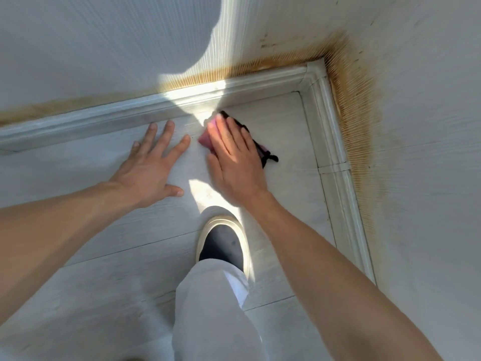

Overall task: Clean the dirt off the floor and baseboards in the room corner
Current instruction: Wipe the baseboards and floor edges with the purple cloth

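Note:
My right hand (234, 160) lies flat with straight fingers on a pink cloth (205, 139) with a dark edge, pressing it onto the pale plank floor (286, 142) near the room corner. Most of the cloth is hidden under the hand. My left hand (151, 165) rests flat on the floor to the left, fingers spread, fingertips close to the far baseboard (104, 118). A second white baseboard (333, 142) runs along the right wall, and the two meet at the corner (312, 74). Brownish-yellow staining lines the wall just above both baseboards.
My foot in a dark shoe with a pale sole (223, 243) and a light trouser leg (216, 308) stands on the floor just behind my hands. A strip of sunlight (205, 191) crosses the floor and wall. White ribbed walls close in the corner on two sides.

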Demonstrator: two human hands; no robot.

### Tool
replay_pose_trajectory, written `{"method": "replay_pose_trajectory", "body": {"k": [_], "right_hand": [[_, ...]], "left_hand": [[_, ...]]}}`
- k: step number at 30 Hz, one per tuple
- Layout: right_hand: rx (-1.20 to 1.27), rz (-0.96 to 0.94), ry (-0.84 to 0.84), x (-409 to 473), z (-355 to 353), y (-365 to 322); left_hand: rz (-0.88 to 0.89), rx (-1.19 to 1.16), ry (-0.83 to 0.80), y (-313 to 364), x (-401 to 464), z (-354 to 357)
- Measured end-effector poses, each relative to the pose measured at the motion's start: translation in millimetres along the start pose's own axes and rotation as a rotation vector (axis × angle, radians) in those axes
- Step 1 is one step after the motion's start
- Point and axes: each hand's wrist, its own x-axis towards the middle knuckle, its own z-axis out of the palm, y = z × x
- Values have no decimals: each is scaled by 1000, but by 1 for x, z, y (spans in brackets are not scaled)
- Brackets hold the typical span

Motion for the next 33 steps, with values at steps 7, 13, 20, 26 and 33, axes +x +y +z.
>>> {"method": "replay_pose_trajectory", "body": {"k": [7, 13, 20, 26, 33], "right_hand": [[-53, 433, 125, 14, -15, 60], [-22, -118, -3, -6, 10, -31], [-77, 417, 108, 4, -18, 67], [46, 317, 48, 13, 13, -60], [59, -248, -67, 15, 19, -48]], "left_hand": [[12, -35, 29, -3, 1, 3], [6, -222, 197, 2, 1, -14], [-25, -321, 357, -19, -34, -13], [-136, -497, 442, -18, -52, 5], [-49, -425, 426, -22, -51, 11]]}}
